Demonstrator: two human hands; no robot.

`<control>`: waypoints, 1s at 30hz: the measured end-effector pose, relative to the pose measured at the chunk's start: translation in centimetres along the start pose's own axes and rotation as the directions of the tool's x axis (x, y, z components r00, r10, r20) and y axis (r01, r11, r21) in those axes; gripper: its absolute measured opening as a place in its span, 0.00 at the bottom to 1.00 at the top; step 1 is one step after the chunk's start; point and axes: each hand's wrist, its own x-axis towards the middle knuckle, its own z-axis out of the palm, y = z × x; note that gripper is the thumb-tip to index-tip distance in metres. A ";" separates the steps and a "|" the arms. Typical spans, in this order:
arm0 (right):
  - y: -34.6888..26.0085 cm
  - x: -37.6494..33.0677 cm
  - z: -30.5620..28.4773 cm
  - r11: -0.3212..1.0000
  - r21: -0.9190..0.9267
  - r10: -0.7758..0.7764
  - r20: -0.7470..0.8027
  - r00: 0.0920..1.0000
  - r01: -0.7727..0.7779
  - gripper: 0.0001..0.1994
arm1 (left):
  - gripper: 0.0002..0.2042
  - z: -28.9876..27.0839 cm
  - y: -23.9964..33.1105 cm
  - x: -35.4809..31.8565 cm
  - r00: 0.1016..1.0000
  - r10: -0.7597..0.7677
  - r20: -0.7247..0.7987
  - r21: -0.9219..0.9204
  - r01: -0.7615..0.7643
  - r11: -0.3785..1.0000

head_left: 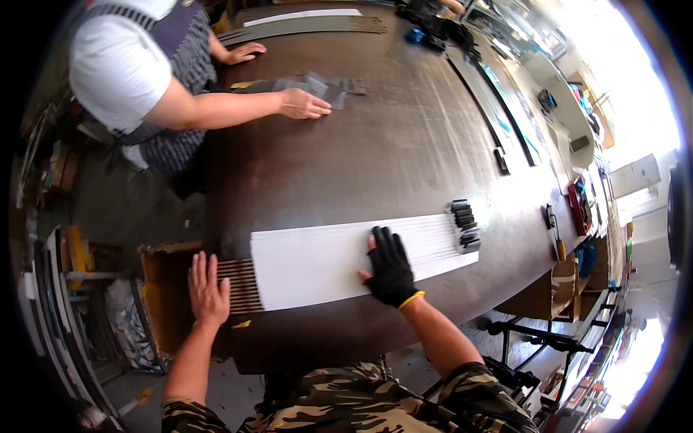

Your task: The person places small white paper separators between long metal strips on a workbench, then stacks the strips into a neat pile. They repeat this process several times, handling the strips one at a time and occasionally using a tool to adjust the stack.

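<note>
A row of slim brown strips (240,286) lies side by side near the table's front edge. Most of their length is under a white sheet (310,270). At their left ends rests my bare left hand (209,292), its fingers straight and extended. My right hand (390,267), in a black glove with some bare fingertips and a yellow cuff, lies spread on the sheet right of its middle. Neither hand grips anything. Beyond the sheet's right end sits a cluster of black and silvery end pieces (463,225).
A co-worker's hand (303,105) touches thin grey pieces (325,88) across the brown table (310,166). Long grey strips (303,29) lie at the far edge, dark rails (498,115) at the right. A cardboard box (170,303) stands against the left edge. A yellow-handled tool (559,245) lies right.
</note>
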 end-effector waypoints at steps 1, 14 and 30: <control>2.7 -1.0 -1.2 0.999 -0.041 0.023 0.000 1.000 -0.023 0.44 | 0.28 0.2 0.0 0.0 1.000 0.009 0.002 0.002 -0.009 1.000; 11.4 -3.1 -6.5 0.999 -0.027 -0.026 0.040 0.999 0.027 0.47 | 0.28 -0.3 0.3 0.2 0.998 0.045 0.038 0.040 -0.047 0.998; -17.2 8.2 9.3 0.928 0.348 -0.129 -0.046 0.991 0.137 0.46 | 0.29 -0.3 0.6 0.4 0.999 0.014 -0.052 -0.024 -0.015 1.000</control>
